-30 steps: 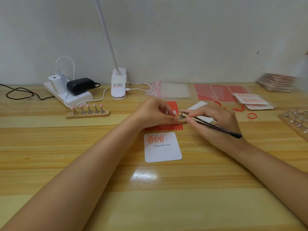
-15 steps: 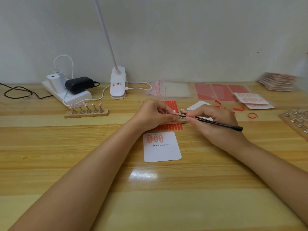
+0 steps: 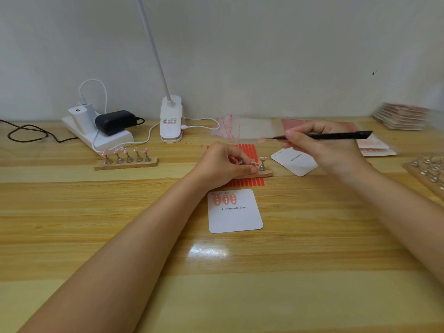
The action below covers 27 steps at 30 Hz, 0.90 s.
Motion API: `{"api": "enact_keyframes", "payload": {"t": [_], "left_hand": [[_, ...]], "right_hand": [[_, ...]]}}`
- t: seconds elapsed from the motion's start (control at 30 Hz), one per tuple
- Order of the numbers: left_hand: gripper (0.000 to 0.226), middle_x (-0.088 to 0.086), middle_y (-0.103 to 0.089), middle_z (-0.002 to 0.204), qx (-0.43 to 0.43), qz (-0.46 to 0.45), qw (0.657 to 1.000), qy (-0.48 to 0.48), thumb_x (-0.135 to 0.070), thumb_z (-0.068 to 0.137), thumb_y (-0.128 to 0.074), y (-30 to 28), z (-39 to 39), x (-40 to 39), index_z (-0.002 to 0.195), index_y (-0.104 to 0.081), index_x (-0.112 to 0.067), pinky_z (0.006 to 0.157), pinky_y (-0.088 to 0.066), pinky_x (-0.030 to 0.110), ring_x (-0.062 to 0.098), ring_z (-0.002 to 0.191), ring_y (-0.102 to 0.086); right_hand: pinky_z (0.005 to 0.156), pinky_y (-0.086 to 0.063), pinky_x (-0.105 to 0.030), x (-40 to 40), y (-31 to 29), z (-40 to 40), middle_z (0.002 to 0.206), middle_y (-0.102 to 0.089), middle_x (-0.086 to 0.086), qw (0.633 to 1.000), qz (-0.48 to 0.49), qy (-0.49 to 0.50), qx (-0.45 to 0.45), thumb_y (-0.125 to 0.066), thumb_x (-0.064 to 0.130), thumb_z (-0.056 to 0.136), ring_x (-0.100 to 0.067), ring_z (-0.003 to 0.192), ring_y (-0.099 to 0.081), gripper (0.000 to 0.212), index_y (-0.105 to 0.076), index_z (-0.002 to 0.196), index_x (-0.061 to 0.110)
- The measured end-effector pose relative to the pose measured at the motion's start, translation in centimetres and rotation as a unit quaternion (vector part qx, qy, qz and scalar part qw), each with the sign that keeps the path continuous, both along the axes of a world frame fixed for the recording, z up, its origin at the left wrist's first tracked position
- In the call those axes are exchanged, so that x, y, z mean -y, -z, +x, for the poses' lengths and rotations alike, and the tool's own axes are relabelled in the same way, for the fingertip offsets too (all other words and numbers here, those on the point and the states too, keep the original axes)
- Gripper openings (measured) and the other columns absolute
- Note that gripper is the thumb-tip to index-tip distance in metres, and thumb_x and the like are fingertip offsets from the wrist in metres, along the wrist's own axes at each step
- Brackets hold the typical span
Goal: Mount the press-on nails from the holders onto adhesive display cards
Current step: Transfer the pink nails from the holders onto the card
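- Left hand [image 3: 225, 164] rests on the near wooden holder strip [image 3: 263, 173], fingers curled and pinching a metal stand on it; the strip's right end sticks out past the hand.
- One stand with a pink nail [image 3: 262, 159] is upright at that right end, just beside the left fingertips.
- Right hand [image 3: 322, 147] is raised above the counter, fingers closed round black tweezers [image 3: 324, 135], which lie roughly level with the tip pointing left.
- A small pink nail [image 3: 261, 140] sits at the tweezer tip, blurred, in the air above and behind the holder strip, apart from everything else.
- Display card "Handmade Nail" [image 3: 236, 217] lies flat just in front of the left hand, three pink nails [image 3: 225, 199] in a row at its top left; rest of the card is bare white.
- Red striped adhesive sheet [image 3: 247, 181] lies under the holder strip, its front edge close to the card's back edge.
- Second white card [image 3: 296, 162] lies tilted to the right of the strip, below the right hand.
- Second holder strip [image 3: 126, 162] with five pink nails stands well to the left, near the power strip [image 3: 101, 135].
- Lamp base [image 3: 170, 121] stands at the wall behind.
- More stands [image 3: 430, 169] at the right edge, cut off.
- Open counter [image 3: 240, 284] in front of the card, between the forearms.
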<state>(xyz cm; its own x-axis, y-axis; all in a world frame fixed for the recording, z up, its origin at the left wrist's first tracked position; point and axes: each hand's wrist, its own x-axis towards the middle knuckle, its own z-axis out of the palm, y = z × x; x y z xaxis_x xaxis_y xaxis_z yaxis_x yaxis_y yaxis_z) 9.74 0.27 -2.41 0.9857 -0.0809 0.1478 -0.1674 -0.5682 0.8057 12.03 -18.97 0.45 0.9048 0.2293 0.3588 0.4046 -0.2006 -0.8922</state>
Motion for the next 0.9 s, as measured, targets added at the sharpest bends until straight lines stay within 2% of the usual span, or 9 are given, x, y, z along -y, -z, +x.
{"api": "enact_keyframes", "payload": {"t": [0.23,0.37,0.47,0.53,0.63,0.77,0.9], "left_hand": [[0.007,-0.015,-0.054,0.054,0.003,-0.001,1.000,0.000,-0.023,0.075,-0.077,0.1,0.1,0.0,0.073,-0.071,-0.019,0.044,-0.031,0.005,-0.008,0.044,-0.046],[0.011,-0.011,-0.056,0.058,0.005,0.006,1.000,-0.003,-0.023,0.075,-0.076,0.0,0.1,-0.1,0.068,-0.068,-0.024,0.044,-0.033,0.006,-0.008,0.044,-0.046],[0.011,-0.012,-0.055,0.056,-0.001,0.000,1.000,-0.008,-0.023,0.074,-0.077,0.0,0.2,0.0,0.069,-0.068,-0.022,0.044,-0.033,0.005,-0.008,0.043,-0.046],[0.011,-0.013,-0.054,0.055,0.000,-0.003,1.000,-0.007,-0.022,0.074,-0.078,0.0,0.1,0.0,0.069,-0.068,-0.022,0.043,-0.032,0.004,-0.009,0.043,-0.046],[0.013,-0.016,-0.052,0.052,0.005,-0.007,1.000,-0.006,-0.020,0.074,-0.078,0.0,0.1,0.0,0.067,-0.067,-0.023,0.043,-0.030,0.003,-0.009,0.043,-0.045],[0.013,-0.019,-0.052,0.042,0.004,-0.005,1.000,-0.008,-0.022,0.074,-0.078,0.1,0.2,0.0,0.067,-0.067,-0.023,0.043,-0.031,0.003,-0.010,0.043,-0.046],[0.011,-0.017,-0.053,0.051,0.008,-0.002,1.000,-0.006,-0.023,0.074,-0.078,0.1,0.1,0.0,0.069,-0.069,-0.021,0.044,-0.032,0.004,-0.010,0.045,-0.046]], "right_hand": [[0.060,-0.044,-0.007,-0.1,0.5,-3.9,0.072,-0.070,0.013,0.996,-0.035,-0.005,0.079,-0.071,0.011,0.078,0.003,0.063,-0.060,0.016,-0.067,0.071,0.025],[0.066,-0.040,0.000,-0.1,2.2,-6.1,0.071,-0.066,0.031,0.987,-0.088,-0.054,0.127,-0.072,0.005,0.076,0.015,0.073,-0.061,0.024,-0.067,0.071,0.028],[0.075,-0.043,-0.004,-0.1,3.4,-6.5,0.085,-0.072,0.010,0.969,-0.133,-0.062,0.201,-0.073,0.007,0.076,0.004,0.084,-0.065,0.010,-0.072,0.077,0.017],[0.076,-0.047,-0.010,-0.2,3.8,-6.5,0.082,-0.072,0.000,0.953,-0.150,-0.070,0.253,-0.070,0.014,0.077,-0.003,0.082,-0.065,0.004,-0.072,0.078,0.011],[0.077,-0.048,-0.013,-0.3,4.2,-6.2,0.080,-0.071,-0.003,0.932,-0.161,-0.087,0.312,-0.068,0.014,0.077,-0.002,0.082,-0.065,0.008,-0.072,0.077,0.006],[0.070,-0.052,-0.029,-0.4,4.7,-5.9,0.084,-0.072,-0.005,0.905,-0.194,-0.099,0.365,-0.070,0.009,0.080,-0.016,0.077,-0.068,0.006,-0.072,0.083,0.004],[0.071,-0.051,-0.022,-0.4,4.6,-6.1,0.080,-0.068,-0.006,0.890,-0.225,-0.110,0.380,-0.067,0.011,0.084,-0.015,0.075,-0.066,0.009,-0.073,0.084,0.004]]}}
